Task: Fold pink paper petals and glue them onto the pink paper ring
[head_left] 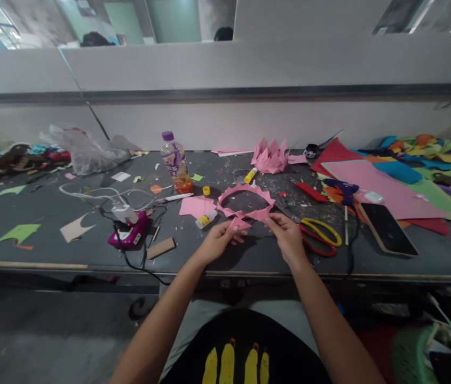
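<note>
A ring of folded pink paper [269,198] with pointed edges lies on the dark table in front of me. My right hand [287,237] is closed on the ring's near right part, pinching it between thumb and fingers. Between the thumb and fingers of my left hand [219,242] is a folded pink paper piece [239,224], held close to the ring's near side; whether the two are joined I cannot tell. Left of the ring are pink paper sheets [197,206] and an uncapped glue stick [206,219]. Scissors [321,234] with red and yellow handles lie beside my right hand.
A spiky pink paper crown [271,157] stands behind, near a yellow glue stick [250,175]. A drink bottle [176,162] and a purple power socket [131,232] with cables are left. Rightward lie a red cutter [311,192], a glue gun [342,189], a phone [388,229] and coloured paper [393,186].
</note>
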Demonstrator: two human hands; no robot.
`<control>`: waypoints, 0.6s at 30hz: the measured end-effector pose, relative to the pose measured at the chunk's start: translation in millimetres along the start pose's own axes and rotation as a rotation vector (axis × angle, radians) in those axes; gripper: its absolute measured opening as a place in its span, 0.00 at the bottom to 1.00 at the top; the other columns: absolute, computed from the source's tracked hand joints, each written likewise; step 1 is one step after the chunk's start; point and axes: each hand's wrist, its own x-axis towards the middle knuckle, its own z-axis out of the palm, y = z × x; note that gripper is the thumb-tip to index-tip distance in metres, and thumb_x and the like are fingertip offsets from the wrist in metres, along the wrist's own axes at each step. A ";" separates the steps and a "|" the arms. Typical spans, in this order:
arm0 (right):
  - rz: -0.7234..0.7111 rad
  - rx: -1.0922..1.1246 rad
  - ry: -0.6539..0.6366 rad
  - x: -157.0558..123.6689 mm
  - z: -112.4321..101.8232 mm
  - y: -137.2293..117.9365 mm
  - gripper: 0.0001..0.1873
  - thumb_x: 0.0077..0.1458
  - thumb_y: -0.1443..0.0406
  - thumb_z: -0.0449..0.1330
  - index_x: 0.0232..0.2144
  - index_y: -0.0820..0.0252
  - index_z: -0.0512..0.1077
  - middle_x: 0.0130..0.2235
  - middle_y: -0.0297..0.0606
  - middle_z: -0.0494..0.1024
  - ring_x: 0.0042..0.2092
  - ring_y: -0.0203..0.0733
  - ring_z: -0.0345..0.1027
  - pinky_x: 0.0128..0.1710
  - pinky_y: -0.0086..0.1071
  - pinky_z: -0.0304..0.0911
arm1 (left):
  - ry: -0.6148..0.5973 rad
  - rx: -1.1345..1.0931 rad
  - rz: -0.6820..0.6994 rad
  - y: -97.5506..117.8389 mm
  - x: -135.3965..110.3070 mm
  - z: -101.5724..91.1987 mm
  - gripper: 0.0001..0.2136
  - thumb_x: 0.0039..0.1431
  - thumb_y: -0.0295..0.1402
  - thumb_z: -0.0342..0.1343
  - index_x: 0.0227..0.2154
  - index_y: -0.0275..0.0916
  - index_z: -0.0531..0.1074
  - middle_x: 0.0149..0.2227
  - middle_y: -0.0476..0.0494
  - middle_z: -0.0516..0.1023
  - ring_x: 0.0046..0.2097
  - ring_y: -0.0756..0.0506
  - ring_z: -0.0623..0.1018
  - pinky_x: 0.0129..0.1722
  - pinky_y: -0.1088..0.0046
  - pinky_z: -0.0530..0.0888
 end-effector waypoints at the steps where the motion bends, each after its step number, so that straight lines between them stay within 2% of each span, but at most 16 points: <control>1: 0.021 0.026 0.053 1.1 -1.9 -0.5 0.16 0.39 0.54 0.66 0.28 0.59 0.75 0.25 0.33 0.76 0.28 0.38 0.69 0.27 0.30 0.62 | 0.005 -0.009 -0.005 0.1 -0.1 0.2 0.26 0.49 0.55 0.55 0.37 0.34 0.72 0.39 0.38 0.79 0.33 0.48 0.77 0.32 0.74 0.71; 4: 0.045 0.042 0.083 1.8 -4.2 -2.4 0.18 0.37 0.53 0.66 0.29 0.59 0.75 0.24 0.33 0.76 0.26 0.38 0.68 0.26 0.30 0.61 | 0.021 -0.038 -0.011 1.1 -0.5 0.7 0.26 0.47 0.55 0.57 0.38 0.34 0.73 0.38 0.39 0.79 0.33 0.48 0.76 0.33 0.74 0.71; 7: 0.049 0.016 0.021 -0.5 -2.5 -4.4 0.19 0.36 0.52 0.67 0.28 0.59 0.75 0.25 0.34 0.77 0.26 0.38 0.68 0.26 0.30 0.61 | 0.038 -0.036 -0.010 2.9 -1.3 1.1 0.25 0.47 0.53 0.58 0.39 0.34 0.73 0.37 0.40 0.79 0.32 0.48 0.76 0.32 0.75 0.71; 14: -0.002 -0.037 -0.102 -2.7 -1.8 -1.2 0.19 0.40 0.50 0.65 0.29 0.58 0.76 0.30 0.37 0.79 0.30 0.41 0.71 0.31 0.35 0.66 | 0.048 -0.031 -0.014 4.5 -2.1 0.9 0.25 0.46 0.52 0.59 0.38 0.34 0.73 0.36 0.41 0.79 0.32 0.48 0.77 0.31 0.75 0.70; 18: -0.039 -0.089 -0.162 -2.0 -3.2 2.4 0.19 0.42 0.50 0.64 0.30 0.59 0.76 0.30 0.38 0.79 0.30 0.42 0.71 0.33 0.36 0.68 | 0.062 -0.028 -0.009 4.4 -1.6 1.2 0.23 0.46 0.51 0.59 0.34 0.34 0.74 0.34 0.41 0.80 0.32 0.48 0.77 0.31 0.74 0.71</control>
